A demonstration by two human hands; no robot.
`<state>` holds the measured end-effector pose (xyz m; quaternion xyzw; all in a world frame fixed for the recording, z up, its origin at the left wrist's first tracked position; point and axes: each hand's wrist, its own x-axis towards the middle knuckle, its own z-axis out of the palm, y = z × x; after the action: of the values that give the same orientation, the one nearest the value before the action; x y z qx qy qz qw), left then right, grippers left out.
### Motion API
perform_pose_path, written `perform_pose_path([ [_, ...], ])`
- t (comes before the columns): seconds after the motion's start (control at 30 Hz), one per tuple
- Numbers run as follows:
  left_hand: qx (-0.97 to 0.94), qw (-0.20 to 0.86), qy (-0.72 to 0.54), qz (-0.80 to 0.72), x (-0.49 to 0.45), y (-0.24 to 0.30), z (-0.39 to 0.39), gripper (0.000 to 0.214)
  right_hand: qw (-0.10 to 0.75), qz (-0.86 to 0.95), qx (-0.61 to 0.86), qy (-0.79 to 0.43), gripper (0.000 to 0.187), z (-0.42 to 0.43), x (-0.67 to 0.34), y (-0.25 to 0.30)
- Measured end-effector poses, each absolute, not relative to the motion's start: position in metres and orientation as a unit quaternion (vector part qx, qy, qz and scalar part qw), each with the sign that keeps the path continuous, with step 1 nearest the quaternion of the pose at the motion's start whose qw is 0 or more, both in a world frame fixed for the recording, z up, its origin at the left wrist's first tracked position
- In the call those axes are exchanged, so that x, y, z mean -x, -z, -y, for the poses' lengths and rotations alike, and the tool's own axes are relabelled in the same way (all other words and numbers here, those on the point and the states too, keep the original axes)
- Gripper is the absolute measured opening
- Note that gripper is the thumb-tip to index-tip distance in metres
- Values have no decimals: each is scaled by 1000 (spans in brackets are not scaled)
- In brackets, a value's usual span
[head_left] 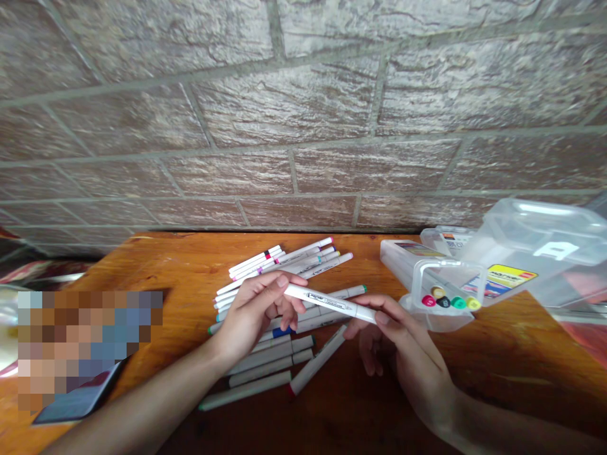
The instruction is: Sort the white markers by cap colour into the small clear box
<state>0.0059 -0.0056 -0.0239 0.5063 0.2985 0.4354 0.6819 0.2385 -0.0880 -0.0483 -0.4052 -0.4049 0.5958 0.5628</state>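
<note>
A white marker (331, 303) with black print is held crosswise above the table, tilted down to the right. My left hand (258, 309) pinches its left end between thumb and fingers. Its right end sits between the thumb and fingers of my right hand (410, 347). Beneath and behind my hands lie several white markers (270, 370) with coloured ends, spread in loose rows. A single red-ended marker (317, 360) lies slanted beside my right fingers. My left hand hides part of the rows.
To the right, clear plastic cases (545, 234) lie on the wooden table (497, 385), one with a yellow label. Several markers with coloured ends (443, 302) show at a case's opening. A pixelated flat object (85, 373) lies at left. A brick wall (284, 114) stands behind.
</note>
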Motion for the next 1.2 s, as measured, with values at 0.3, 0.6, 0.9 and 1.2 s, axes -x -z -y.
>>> perform_pose_path([
  [0.3,-492,686,-445,-299,-8,22,5,32,566,395,396,-606,35,89,-238,47],
  [0.6,-491,688,-447,-295,-6,20,6,34,565,393,401,-605,34,88,-238,48],
  [0.9,-484,690,-452,-293,-7,18,6,35,553,403,411,-603,34,88,-238,46],
  [1.2,-484,689,-456,-288,-6,18,7,37,541,440,425,-578,31,88,-237,47],
])
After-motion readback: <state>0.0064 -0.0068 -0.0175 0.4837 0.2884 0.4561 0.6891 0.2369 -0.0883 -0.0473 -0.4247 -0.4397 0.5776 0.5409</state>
